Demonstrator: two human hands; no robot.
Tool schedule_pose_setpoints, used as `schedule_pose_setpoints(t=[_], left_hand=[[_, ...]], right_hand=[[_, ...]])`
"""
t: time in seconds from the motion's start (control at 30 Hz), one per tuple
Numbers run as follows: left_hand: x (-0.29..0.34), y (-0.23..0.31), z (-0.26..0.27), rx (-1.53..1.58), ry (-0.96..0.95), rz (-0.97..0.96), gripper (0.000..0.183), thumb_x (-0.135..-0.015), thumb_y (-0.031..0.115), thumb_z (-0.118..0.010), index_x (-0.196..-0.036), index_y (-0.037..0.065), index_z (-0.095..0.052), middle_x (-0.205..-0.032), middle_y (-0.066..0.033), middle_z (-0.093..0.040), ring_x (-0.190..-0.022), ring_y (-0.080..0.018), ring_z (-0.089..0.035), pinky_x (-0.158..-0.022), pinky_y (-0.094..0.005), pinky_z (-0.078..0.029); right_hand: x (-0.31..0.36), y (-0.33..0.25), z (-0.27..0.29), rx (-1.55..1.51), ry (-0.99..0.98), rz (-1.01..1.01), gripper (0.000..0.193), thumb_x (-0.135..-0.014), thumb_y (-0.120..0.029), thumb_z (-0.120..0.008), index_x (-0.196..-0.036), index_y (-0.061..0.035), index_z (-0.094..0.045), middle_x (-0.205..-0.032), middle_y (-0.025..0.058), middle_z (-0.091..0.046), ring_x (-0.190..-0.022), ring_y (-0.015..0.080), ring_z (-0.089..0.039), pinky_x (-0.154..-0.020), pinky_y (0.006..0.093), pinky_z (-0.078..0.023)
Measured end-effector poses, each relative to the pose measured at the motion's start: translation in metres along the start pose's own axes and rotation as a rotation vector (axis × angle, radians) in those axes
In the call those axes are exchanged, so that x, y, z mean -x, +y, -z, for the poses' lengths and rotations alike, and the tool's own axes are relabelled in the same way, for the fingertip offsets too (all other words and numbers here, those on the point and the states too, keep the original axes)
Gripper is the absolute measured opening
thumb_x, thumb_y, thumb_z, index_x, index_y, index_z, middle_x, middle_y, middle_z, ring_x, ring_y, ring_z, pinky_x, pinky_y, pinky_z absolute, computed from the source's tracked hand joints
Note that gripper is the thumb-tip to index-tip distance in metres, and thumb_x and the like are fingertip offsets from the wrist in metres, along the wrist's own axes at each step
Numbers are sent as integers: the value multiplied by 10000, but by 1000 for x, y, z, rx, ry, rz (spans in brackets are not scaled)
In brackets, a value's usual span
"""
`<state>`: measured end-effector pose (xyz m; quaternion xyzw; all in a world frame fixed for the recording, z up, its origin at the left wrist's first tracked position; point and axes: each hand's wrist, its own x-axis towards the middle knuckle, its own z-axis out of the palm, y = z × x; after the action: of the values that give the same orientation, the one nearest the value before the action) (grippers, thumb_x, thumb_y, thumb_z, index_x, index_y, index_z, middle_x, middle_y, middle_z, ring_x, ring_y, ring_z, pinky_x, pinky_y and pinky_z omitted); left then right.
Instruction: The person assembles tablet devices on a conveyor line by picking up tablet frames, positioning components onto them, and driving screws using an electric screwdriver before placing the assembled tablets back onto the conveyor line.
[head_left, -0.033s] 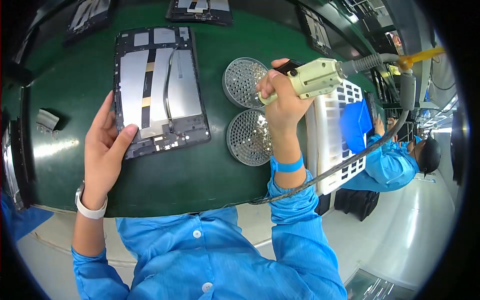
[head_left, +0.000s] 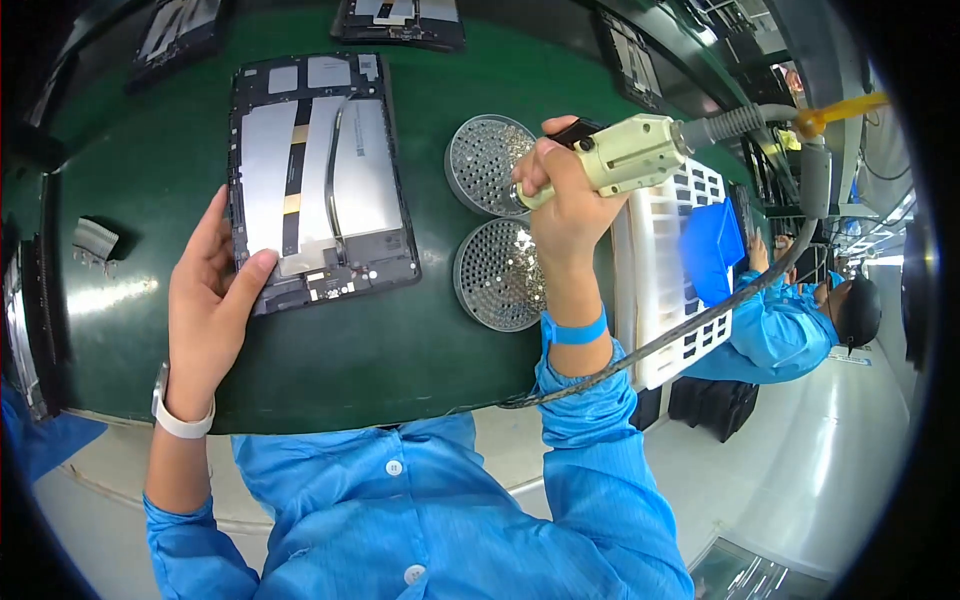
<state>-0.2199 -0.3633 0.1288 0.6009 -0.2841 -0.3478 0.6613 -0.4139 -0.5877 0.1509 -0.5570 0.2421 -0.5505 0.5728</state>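
Note:
An opened tablet (head_left: 365,210), its silver inner plate, ribbon cable and dark cable showing, lies on the green work surface. My left hand (head_left: 212,280) grips its lower left edge, the thumb on top and the fingers along its side. Within my right hand (head_left: 568,200) is a pale yellow electric screwdriver (head_left: 640,155), its rear end pointing right toward a spring-sleeved cord. The screwdriver's front end is over a round perforated dish (head_left: 478,165) with small screws on it; its tip is hard to make out. A second perforated dish (head_left: 490,280) holding loose screws stands just nearer.
A white slotted plastic basket (head_left: 655,290) with a blue piece (head_left: 712,250) stands right of the dishes. A dark cable (head_left: 690,325) crosses above my right forearm. More opened tablets (head_left: 400,22) lie along the far side. A grey ribbon piece (head_left: 95,240) lies left. A co-worker (head_left: 785,315) sits at right.

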Motion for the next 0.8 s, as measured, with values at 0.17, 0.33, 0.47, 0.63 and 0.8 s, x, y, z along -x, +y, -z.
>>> schedule_pose_setpoints(t=[0.17,0.33,0.47,0.63,0.8], left_hand=[[14,17,7,-883,-103,-265,785,-679,196,-873,-1346,-22,-522,-1267,-194,-573,-1115,-317,-555,-971,-384,-461],[8,-6,-9,-1002,-99,-464,731,-604,216,-865,-1253,-2,-609,-1400,-214,-500,-1085,-377,-511,-945,-433,-459],[9,-12,-7,-989,-77,-545,669,-620,236,-858,-1211,22,-630,-1319,-239,-535,-1025,-354,-533,-876,-421,-491],[10,-15,-6,-942,-54,-560,663,-622,232,-861,-1215,51,-627,-1291,-234,-543,-1027,-361,-532,-872,-426,-489],[10,-19,-5,-927,-48,-566,668,-625,229,-860,-1225,66,-615,-1282,-235,-542,-1033,-370,-528,-881,-435,-481]], right_hand=[[-1,1,-2,44,9,7,150,-782,90,-572,-931,70,-578,-615,59,-554,-469,131,-514,-449,265,-436],[5,-22,-13,-114,-18,15,218,-804,38,-554,-1010,106,-549,-611,84,-525,-505,145,-514,-532,308,-472],[36,-45,-71,-17,-195,-114,292,-820,-101,-531,-1076,39,-521,-589,11,-412,-524,122,-434,-602,335,-432],[56,-26,-93,-169,-362,-203,232,-811,67,-597,-1041,51,-577,-705,95,-586,-553,134,-565,-505,260,-471],[61,-22,-94,71,-396,-195,253,-846,-39,-499,-1078,61,-510,-584,34,-425,-517,145,-460,-606,353,-462]])
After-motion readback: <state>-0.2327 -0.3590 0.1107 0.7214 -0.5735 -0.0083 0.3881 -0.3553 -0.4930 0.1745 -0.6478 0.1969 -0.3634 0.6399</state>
